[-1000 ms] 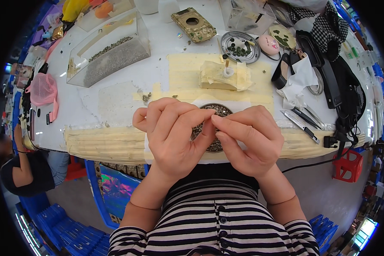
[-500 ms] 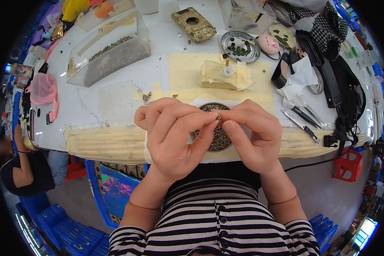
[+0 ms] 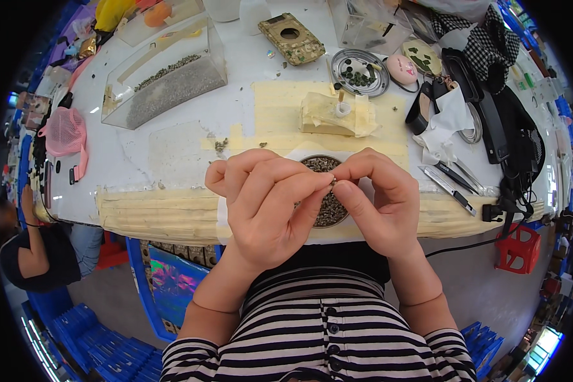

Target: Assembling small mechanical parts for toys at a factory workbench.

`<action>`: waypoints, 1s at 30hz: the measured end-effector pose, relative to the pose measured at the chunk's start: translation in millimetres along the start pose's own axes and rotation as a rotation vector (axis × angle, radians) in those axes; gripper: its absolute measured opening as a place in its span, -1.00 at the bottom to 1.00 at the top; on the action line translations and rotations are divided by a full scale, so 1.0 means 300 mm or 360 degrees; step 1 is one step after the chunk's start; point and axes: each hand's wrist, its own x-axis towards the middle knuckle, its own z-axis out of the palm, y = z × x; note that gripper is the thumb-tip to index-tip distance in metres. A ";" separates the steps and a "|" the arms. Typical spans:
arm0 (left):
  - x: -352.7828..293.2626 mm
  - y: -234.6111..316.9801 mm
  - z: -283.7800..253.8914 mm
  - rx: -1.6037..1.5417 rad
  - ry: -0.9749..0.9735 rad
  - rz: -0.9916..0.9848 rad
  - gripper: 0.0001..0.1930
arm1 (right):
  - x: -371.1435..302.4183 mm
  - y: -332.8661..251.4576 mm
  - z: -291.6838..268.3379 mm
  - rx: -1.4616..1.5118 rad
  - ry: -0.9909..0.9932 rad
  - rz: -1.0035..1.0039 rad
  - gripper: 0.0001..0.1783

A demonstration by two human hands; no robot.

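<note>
My left hand (image 3: 267,204) pinches a tiny speckled piece (image 3: 333,180) between thumb and forefinger; its kind is too small to make out. Opposite it, the thumb and forefinger of my right hand (image 3: 388,204) close in on the same piece, their tips meeting the left ones. Both hands hover over a round dish (image 3: 323,156) filled with small dark greyish-green bits (image 3: 330,213). My left fingers cover part of the dish. Just beyond stands a block wrapped in yellowish tape (image 3: 321,124), with a small white cup (image 3: 342,109) on top.
A clear bin of small bits (image 3: 175,95) stands at the far left. Behind the block are a speckled case with a round hole (image 3: 291,38) and a metal dish of dark green pieces (image 3: 361,73). Tweezers and a knife (image 3: 451,190) lie at right. Another person (image 3: 41,254) sits at left.
My left hand has shifted slightly right with its pinch. The right thumb and forefinger have drawn closer together at the piece, which shows less now.
</note>
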 end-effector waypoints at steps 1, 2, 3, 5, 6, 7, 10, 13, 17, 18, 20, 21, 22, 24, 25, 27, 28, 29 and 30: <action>-0.001 0.001 0.000 -0.0003 -0.0007 0.0000 -0.76 | -0.002 0.003 -0.004 -0.0012 -0.0014 -0.0014 -0.91; 0.000 0.001 0.001 0.0005 0.0000 0.0005 -0.76 | 0.000 0.004 -0.006 -0.0030 -0.0017 -0.0025 -0.91; 0.002 0.000 0.003 0.0012 0.0007 0.0010 -0.76 | 0.003 0.005 -0.008 -0.0048 -0.0020 -0.0036 -0.91; 0.001 0.000 0.005 0.0017 0.0011 0.0009 -0.76 | 0.002 0.006 -0.008 -0.0079 -0.0012 -0.0058 -0.91; 0.000 0.001 0.005 0.0015 0.0009 0.0003 -0.76 | 0.001 0.006 -0.007 -0.0092 -0.0002 -0.0070 -0.92; -0.001 0.001 0.004 0.0016 0.0008 -0.0003 -0.76 | 0.001 0.006 -0.007 -0.0104 0.0007 -0.0083 -0.92; -0.005 0.002 0.005 0.0067 -0.0016 -0.0010 -0.76 | -0.003 0.013 -0.008 -0.0138 0.0049 -0.0137 -0.90; -0.010 -0.005 0.015 0.0158 0.0024 -0.0029 -0.75 | 0.001 0.024 0.008 -0.0462 0.0197 -0.0439 -0.82; -0.003 -0.007 0.014 0.0094 -0.0032 -0.0150 -0.77 | 0.006 0.007 0.019 -0.0684 0.0176 -0.0687 -0.70; -0.002 -0.006 0.012 0.0082 -0.0034 -0.0172 -0.78 | 0.006 0.006 0.022 -0.0720 0.0181 -0.0711 -0.69; -0.003 -0.006 0.010 0.0053 -0.0026 -0.0201 -0.78 | 0.005 0.008 0.023 -0.0736 0.0191 -0.0703 -0.67; -0.004 -0.007 0.010 0.0036 -0.0016 -0.0207 -0.79 | 0.005 0.012 0.021 -0.0715 0.0195 -0.0671 -0.67; -0.004 -0.008 0.010 0.0018 -0.0006 -0.0214 -0.79 | 0.005 0.015 0.021 -0.0695 0.0200 -0.0638 -0.67; 0.006 -0.001 0.001 0.0052 -0.0034 -0.0175 -0.83 | 0.005 0.013 0.022 -0.0677 0.0202 -0.0613 -0.68; 0.010 0.003 -0.003 0.0067 -0.0048 -0.0154 -0.84 | 0.004 0.012 0.022 -0.0669 0.0204 -0.0601 -0.68; 0.011 0.004 -0.002 0.0058 -0.0047 -0.0146 -0.84 | 0.000 0.010 0.019 -0.0617 0.0210 -0.0547 -0.69; 0.011 0.005 -0.003 0.0057 -0.0048 -0.0142 -0.84 | -0.001 0.010 0.019 -0.0587 0.0212 -0.0520 -0.70; 0.011 0.005 -0.004 0.0057 -0.0046 -0.0143 -0.84 | -0.002 0.011 0.018 -0.0566 0.0223 -0.0501 -0.70; 0.011 0.006 -0.005 0.0057 -0.0044 -0.0143 -0.84 | -0.002 0.011 0.016 -0.0545 0.0233 -0.0482 -0.70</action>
